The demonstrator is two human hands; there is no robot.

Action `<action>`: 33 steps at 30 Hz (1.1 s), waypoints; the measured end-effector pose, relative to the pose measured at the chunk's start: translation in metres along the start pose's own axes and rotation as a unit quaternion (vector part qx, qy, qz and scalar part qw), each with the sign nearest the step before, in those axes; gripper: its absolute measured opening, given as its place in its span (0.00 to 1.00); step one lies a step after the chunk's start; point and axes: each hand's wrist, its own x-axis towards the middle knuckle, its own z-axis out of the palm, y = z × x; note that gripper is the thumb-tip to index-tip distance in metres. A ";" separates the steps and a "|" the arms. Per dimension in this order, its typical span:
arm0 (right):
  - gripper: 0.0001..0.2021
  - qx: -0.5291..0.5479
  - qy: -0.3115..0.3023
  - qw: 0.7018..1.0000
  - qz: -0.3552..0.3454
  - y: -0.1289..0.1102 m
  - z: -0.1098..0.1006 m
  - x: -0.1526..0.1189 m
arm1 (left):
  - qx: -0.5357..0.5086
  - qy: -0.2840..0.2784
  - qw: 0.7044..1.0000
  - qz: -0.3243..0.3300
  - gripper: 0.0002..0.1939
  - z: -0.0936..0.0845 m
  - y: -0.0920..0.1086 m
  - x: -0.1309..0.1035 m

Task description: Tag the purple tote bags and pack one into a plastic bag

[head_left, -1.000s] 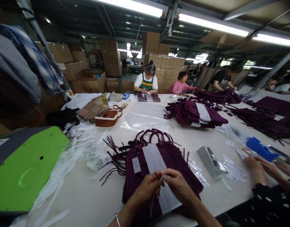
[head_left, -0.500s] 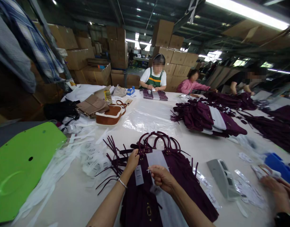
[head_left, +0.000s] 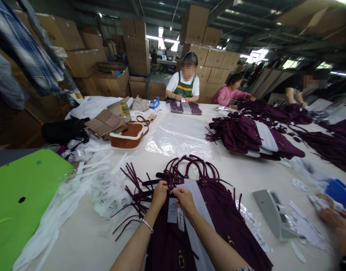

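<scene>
A dark purple handbag (head_left: 218, 210) with fringes, looped handles and brass buckles lies flat in front of me. White wrapping paper (head_left: 202, 210) runs down over it. My left hand (head_left: 160, 194) is closed in a pinch at the base of the handles; what its fingertips hold is too small to make out. Close beside it, my right hand (head_left: 185, 199) pinches the top cord of a white hang tag (head_left: 180, 220), which dangles below the fingers. A larger grey-white tag (head_left: 172, 210) hangs against the bag, just left of it.
A stack of purple bags (head_left: 240, 135) lies at right. Clear plastic (head_left: 178, 139) spreads beyond my bag. A grey dispenser (head_left: 274, 214) stands at right, near another person's hand (head_left: 335, 222). A green board (head_left: 28, 195) and a brown bag (head_left: 127, 137) are at left. Co-workers stand across the table.
My right hand has moved up and left to meet my left hand near the handle base. The white tag now hangs visibly below it. The view has shifted slightly.
</scene>
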 end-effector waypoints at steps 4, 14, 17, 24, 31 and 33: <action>0.12 -0.016 0.044 0.999 -0.019 0.015 0.009 0.005 | -0.042 -0.034 0.998 -0.040 0.05 -0.004 -0.002 0.005; 0.15 0.124 0.137 0.983 -0.006 0.026 0.039 0.003 | -0.085 -0.126 0.988 0.005 0.07 -0.016 0.010 0.005; 0.12 0.148 0.139 0.979 0.017 0.023 0.045 0.005 | -0.063 -0.134 0.988 0.037 0.08 -0.018 0.010 0.005; 0.11 0.164 0.085 0.981 0.058 0.016 0.050 -0.003 | 0.016 -0.101 0.987 0.124 0.06 -0.024 0.007 0.006; 0.16 0.160 0.004 0.984 0.083 0.004 0.034 -0.009 | 0.024 -0.024 0.993 0.112 0.04 -0.020 0.002 -0.003; 0.19 0.150 -0.010 0.985 0.087 0.002 0.027 -0.011 | 0.001 -0.019 0.996 0.089 0.03 -0.023 0.002 -0.006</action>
